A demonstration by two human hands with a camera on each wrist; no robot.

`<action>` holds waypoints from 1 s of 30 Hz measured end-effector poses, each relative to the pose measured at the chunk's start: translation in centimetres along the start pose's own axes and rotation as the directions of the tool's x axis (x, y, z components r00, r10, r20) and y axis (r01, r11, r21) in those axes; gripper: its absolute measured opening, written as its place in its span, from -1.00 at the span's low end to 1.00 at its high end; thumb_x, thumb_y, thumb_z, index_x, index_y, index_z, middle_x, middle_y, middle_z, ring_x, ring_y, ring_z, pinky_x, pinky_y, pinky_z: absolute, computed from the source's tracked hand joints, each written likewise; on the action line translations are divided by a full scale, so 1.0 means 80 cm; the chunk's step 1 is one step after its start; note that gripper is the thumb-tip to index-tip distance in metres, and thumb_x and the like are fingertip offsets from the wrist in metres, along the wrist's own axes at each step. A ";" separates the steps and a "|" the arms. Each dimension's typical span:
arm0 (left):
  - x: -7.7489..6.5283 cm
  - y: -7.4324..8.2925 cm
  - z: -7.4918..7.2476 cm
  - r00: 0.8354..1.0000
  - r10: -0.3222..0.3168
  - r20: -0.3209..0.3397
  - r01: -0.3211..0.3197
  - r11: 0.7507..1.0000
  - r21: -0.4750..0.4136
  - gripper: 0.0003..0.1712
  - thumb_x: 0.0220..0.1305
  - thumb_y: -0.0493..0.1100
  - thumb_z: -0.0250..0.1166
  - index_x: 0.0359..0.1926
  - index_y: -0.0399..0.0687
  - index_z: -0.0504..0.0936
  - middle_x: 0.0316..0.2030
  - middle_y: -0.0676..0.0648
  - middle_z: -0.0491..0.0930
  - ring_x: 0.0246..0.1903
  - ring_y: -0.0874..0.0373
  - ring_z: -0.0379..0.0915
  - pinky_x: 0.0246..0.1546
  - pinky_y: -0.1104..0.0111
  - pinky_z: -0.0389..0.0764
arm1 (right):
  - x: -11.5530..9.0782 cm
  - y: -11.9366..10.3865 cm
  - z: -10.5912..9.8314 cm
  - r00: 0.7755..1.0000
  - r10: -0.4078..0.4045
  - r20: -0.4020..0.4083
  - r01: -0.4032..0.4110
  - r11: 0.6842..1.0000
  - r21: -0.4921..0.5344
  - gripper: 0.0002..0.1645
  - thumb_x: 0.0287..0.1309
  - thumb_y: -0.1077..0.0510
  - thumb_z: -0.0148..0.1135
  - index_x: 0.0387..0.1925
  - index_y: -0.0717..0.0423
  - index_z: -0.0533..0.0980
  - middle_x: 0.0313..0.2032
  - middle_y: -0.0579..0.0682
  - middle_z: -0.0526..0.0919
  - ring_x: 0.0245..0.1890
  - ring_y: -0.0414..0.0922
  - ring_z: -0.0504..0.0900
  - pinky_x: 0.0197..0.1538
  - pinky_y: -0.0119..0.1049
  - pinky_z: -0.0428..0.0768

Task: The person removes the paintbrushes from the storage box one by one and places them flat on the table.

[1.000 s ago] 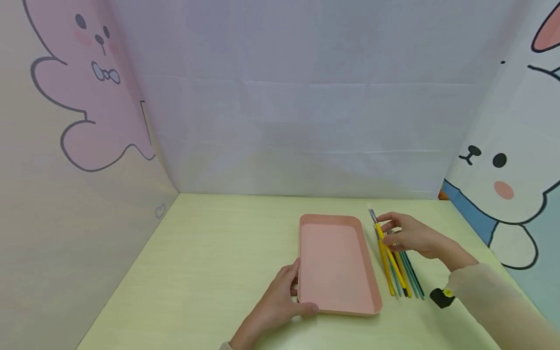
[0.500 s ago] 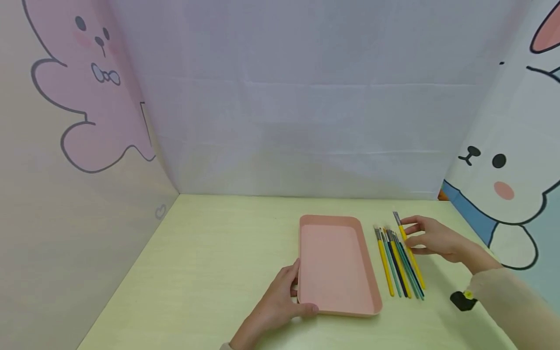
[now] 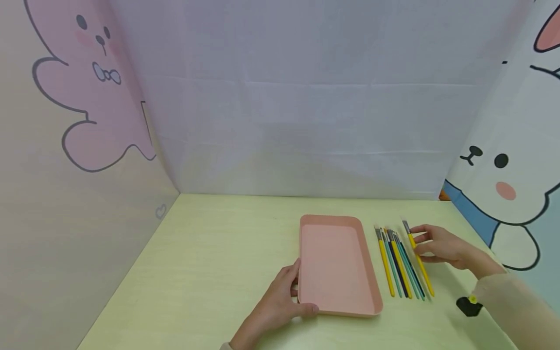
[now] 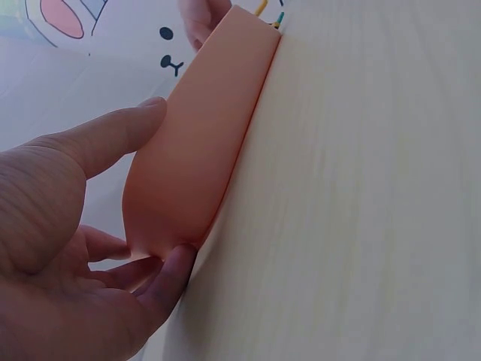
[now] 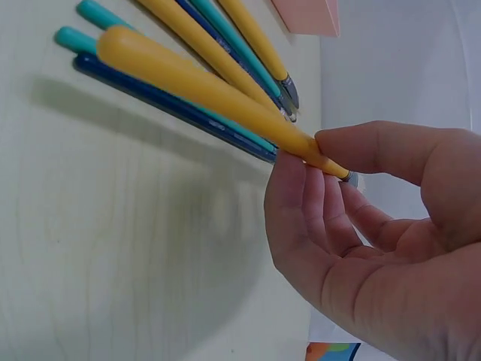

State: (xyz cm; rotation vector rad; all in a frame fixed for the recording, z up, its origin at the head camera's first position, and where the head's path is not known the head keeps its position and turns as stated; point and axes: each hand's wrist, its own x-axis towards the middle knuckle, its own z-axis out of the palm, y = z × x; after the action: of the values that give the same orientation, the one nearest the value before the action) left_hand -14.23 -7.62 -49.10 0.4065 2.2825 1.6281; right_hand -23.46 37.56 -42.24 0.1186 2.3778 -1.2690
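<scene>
My right hand (image 3: 444, 245) pinches a yellow-handled flat paintbrush (image 3: 420, 260) between thumb and fingers. In the right wrist view the brush's yellow handle (image 5: 203, 94) rises over the table, its bristle end beyond my fingertips. To its left lies a row of several paintbrushes (image 3: 395, 265) with yellow, teal and dark blue handles, bristles pointing away from me. My left hand (image 3: 282, 299) grips the near left corner of a shallow pink tray (image 3: 337, 265). The left wrist view shows my thumb against the outer wall of the tray (image 4: 199, 135) and my fingers around its corner.
The pale wooden table (image 3: 218, 253) is bounded by a white cloth (image 3: 284, 121) at the back and cartoon-printed side panels. A small black object with a yellow spot (image 3: 469, 306) hangs by the right sleeve (image 3: 503, 296).
My right hand has moved right with the yellow paintbrush, away from above the row, and come slightly lower and nearer. The left hand and the tray have stayed in place.
</scene>
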 end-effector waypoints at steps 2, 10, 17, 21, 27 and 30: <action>0.000 0.000 0.000 1.000 -0.001 -0.002 0.001 1.000 0.003 0.38 0.03 -0.10 0.73 0.72 0.03 0.04 0.44 -0.09 0.31 0.07 0.08 0.52 0.04 0.28 0.65 | 0.001 0.002 0.001 1.000 0.016 0.005 -0.016 1.000 -0.002 -0.08 0.36 0.29 0.30 0.54 0.45 0.02 0.22 0.37 0.36 -0.01 -0.04 0.57 0.06 -0.10 0.76; -0.001 0.000 0.000 1.000 0.000 0.001 0.000 1.000 0.007 0.38 0.04 -0.09 0.73 0.72 0.00 0.04 0.43 -0.09 0.32 0.07 0.08 0.51 0.04 0.31 0.64 | 0.005 0.010 0.006 0.999 0.041 0.014 -0.041 0.999 -0.020 -0.06 0.32 0.29 0.34 0.53 0.46 0.04 0.21 0.36 0.41 -0.03 -0.06 0.58 0.06 -0.11 0.76; -0.001 0.000 0.000 1.000 -0.001 0.002 0.001 1.000 0.001 0.37 0.04 -0.09 0.73 0.72 0.00 0.04 0.46 -0.09 0.30 0.09 0.08 0.51 0.05 0.29 0.64 | 0.013 0.022 0.008 0.998 0.056 0.013 -0.056 0.998 -0.037 -0.04 0.29 0.28 0.37 0.52 0.48 0.05 0.11 0.28 0.48 -0.10 -0.06 0.60 0.00 -0.15 0.76; 0.000 0.000 -0.001 1.000 0.004 0.005 -0.004 1.000 0.007 0.38 0.05 -0.08 0.73 0.72 0.00 0.03 0.47 -0.09 0.29 0.09 0.08 0.51 0.06 0.29 0.64 | 0.014 0.026 0.010 0.998 0.059 0.006 -0.059 0.998 -0.017 -0.05 0.28 0.30 0.37 0.51 0.49 0.08 0.06 0.22 0.50 -0.12 -0.07 0.60 -0.04 -0.16 0.77; 0.001 -0.001 -0.001 1.000 0.010 0.006 -0.010 1.000 0.010 0.38 0.05 -0.06 0.73 0.72 0.03 0.03 0.46 -0.09 0.30 0.11 0.09 0.52 0.08 0.30 0.64 | 0.014 0.023 0.012 0.999 0.050 0.002 -0.050 0.998 -0.025 -0.10 0.29 0.31 0.37 0.48 0.51 0.11 0.05 0.23 0.50 -0.13 -0.08 0.60 -0.06 -0.16 0.77; 0.000 0.000 -0.001 1.000 0.016 0.008 -0.016 1.000 0.006 0.38 0.05 -0.07 0.73 0.72 0.01 0.02 0.46 -0.10 0.30 0.11 0.08 0.51 0.09 0.29 0.64 | 0.015 0.020 0.014 0.999 0.054 -0.006 -0.054 0.998 -0.041 -0.12 0.29 0.31 0.38 0.47 0.51 0.13 0.04 0.25 0.50 -0.14 -0.08 0.60 -0.06 -0.16 0.77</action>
State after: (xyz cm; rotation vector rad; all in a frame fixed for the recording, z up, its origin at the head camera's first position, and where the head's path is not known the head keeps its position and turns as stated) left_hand -14.30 -7.68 -49.09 0.4324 2.2852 1.6245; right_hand -23.68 37.46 -44.51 0.1722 2.3873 -1.1952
